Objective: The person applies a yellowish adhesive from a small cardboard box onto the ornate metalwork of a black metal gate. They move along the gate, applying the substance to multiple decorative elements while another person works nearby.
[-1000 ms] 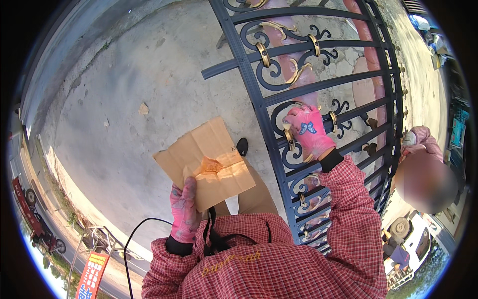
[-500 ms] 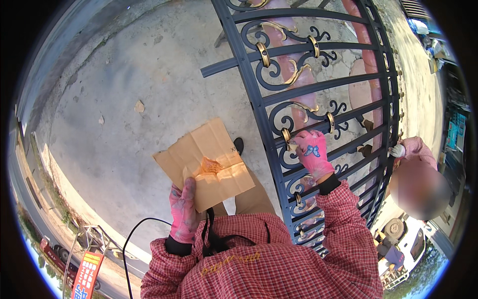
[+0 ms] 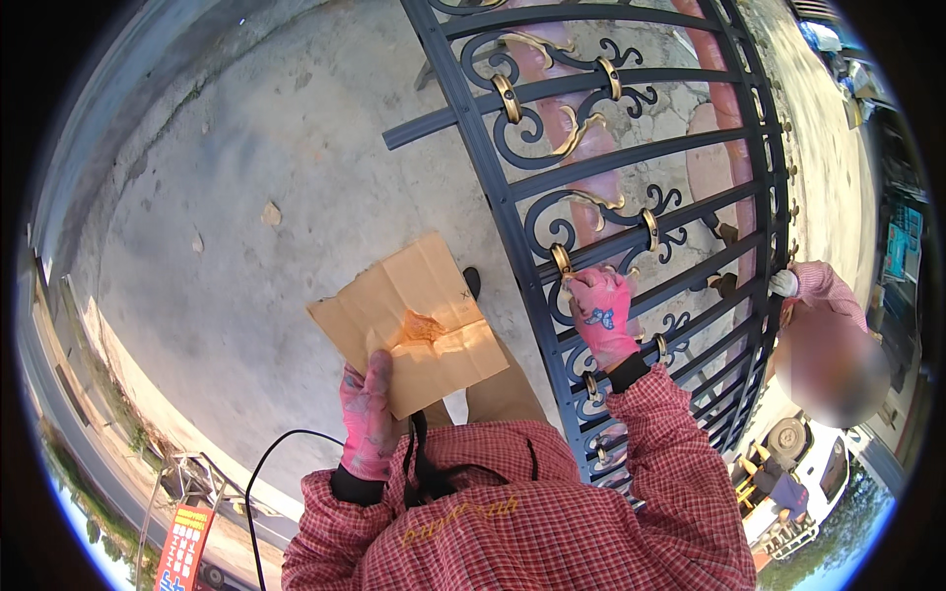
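Note:
My left hand (image 3: 368,414), in a pink glove with grey smudges, grips a creased piece of brown cardboard (image 3: 448,295) by its near left corner, thumb on top. A glossy orange-gold patch (image 3: 420,328) lies in the middle of the cardboard. Over the dark metal gate (image 3: 505,202), my right hand (image 3: 601,307) in a pink glove with a blue butterfly is closed, fingers curled down. Whatever it may hold is hidden. Its fingertips are beside a gold collar (image 3: 561,259) on a scroll. More scrollwork with gold-coloured leaves (image 3: 581,135) fills the gate.
Across the gate at the right, another person's gloved hand (image 3: 784,284) rests at its far edge. Pink-red beams (image 3: 724,94) lie beneath the gate. A bar end (image 3: 419,133) juts out left over the concrete floor (image 3: 246,286). A black cable (image 3: 258,478) curves at lower left.
My right hand has moved slightly left and down in the picture, still at the gold collar. The gate appears shifted a little up and left. The cardboard stays nearly in place.

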A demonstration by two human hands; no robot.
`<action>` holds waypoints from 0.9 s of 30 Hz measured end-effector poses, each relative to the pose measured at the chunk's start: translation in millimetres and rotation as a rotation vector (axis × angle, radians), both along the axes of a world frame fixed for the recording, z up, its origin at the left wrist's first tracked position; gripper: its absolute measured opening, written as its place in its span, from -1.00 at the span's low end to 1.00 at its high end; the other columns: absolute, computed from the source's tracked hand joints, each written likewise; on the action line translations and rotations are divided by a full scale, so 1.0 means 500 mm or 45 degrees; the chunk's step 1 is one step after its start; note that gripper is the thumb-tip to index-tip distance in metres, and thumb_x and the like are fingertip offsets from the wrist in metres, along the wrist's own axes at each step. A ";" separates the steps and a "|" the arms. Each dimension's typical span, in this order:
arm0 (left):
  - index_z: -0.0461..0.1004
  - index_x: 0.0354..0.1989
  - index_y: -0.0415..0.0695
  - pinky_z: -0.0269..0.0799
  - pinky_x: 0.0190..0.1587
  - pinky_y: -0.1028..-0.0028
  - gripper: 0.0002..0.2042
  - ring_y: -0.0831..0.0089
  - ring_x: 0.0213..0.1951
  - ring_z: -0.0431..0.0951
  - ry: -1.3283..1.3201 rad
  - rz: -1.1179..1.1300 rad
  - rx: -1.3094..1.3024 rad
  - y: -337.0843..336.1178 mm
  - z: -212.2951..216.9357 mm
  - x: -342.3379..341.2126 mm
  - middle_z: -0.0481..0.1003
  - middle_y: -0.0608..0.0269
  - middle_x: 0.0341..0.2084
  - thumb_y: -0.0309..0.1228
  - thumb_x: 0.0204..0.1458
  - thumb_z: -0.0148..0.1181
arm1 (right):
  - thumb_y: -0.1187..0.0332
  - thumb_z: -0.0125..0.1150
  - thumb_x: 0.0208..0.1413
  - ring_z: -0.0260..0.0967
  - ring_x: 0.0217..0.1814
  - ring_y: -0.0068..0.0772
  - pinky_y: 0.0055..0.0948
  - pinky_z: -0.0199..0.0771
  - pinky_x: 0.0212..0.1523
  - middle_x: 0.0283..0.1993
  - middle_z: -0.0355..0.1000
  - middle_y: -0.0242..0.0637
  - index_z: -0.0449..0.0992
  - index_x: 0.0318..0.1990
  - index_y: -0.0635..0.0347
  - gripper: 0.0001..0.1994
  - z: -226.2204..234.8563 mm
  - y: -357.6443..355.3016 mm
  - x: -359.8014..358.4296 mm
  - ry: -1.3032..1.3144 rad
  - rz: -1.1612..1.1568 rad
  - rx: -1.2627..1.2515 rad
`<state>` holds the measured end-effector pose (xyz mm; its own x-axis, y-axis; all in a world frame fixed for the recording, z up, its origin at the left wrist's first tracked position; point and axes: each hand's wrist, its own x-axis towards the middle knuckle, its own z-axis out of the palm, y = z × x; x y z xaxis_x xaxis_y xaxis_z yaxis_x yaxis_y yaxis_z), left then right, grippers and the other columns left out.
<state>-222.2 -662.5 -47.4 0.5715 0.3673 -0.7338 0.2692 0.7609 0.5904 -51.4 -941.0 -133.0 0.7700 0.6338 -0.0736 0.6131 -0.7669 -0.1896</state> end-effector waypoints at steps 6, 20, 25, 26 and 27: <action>0.26 0.06 -0.19 0.50 -0.09 0.41 -0.62 0.44 -0.10 0.49 0.043 -0.037 0.012 -0.004 -0.004 -0.004 0.42 0.21 -0.08 -0.29 0.14 0.12 | 0.46 0.18 -0.25 0.37 -0.19 -0.27 -0.23 0.24 -0.05 -0.32 0.42 -0.40 0.52 -0.38 -0.01 -0.81 0.041 0.030 -0.015 -0.130 -0.099 0.117; 0.22 0.07 -0.18 0.51 -0.11 0.39 -0.63 0.42 -0.10 0.49 -0.023 -0.086 0.030 -0.035 -0.014 0.011 0.41 0.20 -0.08 -0.32 0.15 0.10 | 0.47 0.26 -0.28 0.36 -0.17 -0.21 -0.21 0.24 -0.10 -0.27 0.42 -0.37 0.52 -0.29 0.04 -0.72 0.004 -0.036 -0.046 0.042 -0.319 0.258; 0.23 0.09 -0.17 0.49 -0.08 0.41 -0.62 0.45 -0.10 0.48 -0.076 -0.141 0.066 -0.050 -0.008 0.021 0.41 0.23 -0.05 -0.30 0.15 0.10 | 0.46 0.27 -0.28 0.37 -0.15 -0.21 -0.24 0.24 -0.10 -0.26 0.42 -0.37 0.53 -0.27 0.03 -0.71 -0.016 -0.044 -0.049 0.060 -0.344 0.270; 0.23 0.08 -0.16 0.51 -0.09 0.38 -0.62 0.41 -0.08 0.49 -0.114 -0.136 0.082 -0.053 -0.010 0.017 0.40 0.21 -0.03 -0.31 0.15 0.11 | 0.46 0.28 -0.29 0.36 -0.14 -0.20 -0.24 0.24 -0.10 -0.25 0.43 -0.36 0.52 -0.27 0.04 -0.70 -0.013 -0.045 -0.054 0.122 -0.342 0.217; 0.22 0.09 -0.15 0.51 -0.09 0.38 -0.62 0.41 -0.09 0.49 -0.085 -0.136 0.080 -0.053 -0.010 0.018 0.40 0.21 -0.03 -0.31 0.15 0.10 | 0.45 0.29 -0.29 0.36 -0.13 -0.18 -0.24 0.24 -0.09 -0.25 0.43 -0.36 0.52 -0.26 0.06 -0.70 -0.008 -0.047 -0.057 0.125 -0.331 0.281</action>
<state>-213.1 -689.2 -52.3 0.6567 0.3457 -0.6703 0.3050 0.6911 0.6553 -80.0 -964.5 -137.1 0.9037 0.4265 -0.0387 0.3734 -0.8289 -0.4164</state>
